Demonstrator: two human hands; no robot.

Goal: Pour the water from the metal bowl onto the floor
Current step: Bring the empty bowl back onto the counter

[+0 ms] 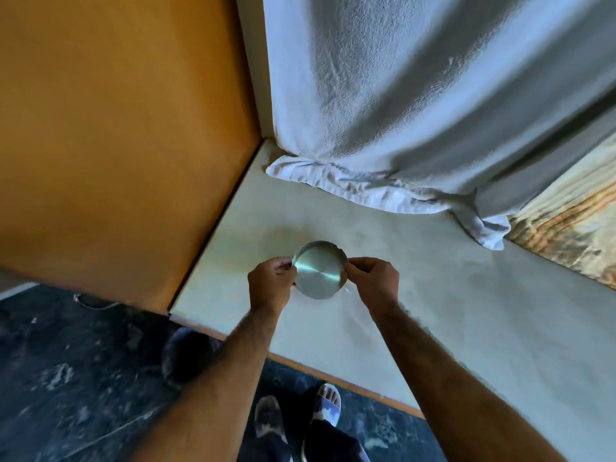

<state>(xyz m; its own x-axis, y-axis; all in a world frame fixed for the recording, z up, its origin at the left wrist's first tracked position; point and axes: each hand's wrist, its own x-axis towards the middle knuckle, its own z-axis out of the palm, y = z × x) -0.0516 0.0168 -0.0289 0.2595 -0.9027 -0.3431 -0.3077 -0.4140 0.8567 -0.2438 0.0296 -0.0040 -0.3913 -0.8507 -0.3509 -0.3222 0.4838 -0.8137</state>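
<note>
A small round metal bowl [319, 270] is held just above a pale grey tabletop [433, 311], near its left part. My left hand [271, 284] pinches the bowl's left rim. My right hand [373, 280] pinches its right rim. The bowl's shiny inside faces up toward me; I cannot tell whether water is in it. The dark marbled floor [66, 378] lies below, to the left and in front of the table.
An orange panel [116, 145] stands upright along the table's left side. A white towel [383, 128] hangs down at the back and bunches on the tabletop. A patterned surface [573, 221] sits at the right. My sandalled feet [300, 418] stand on the floor by the table's wooden edge.
</note>
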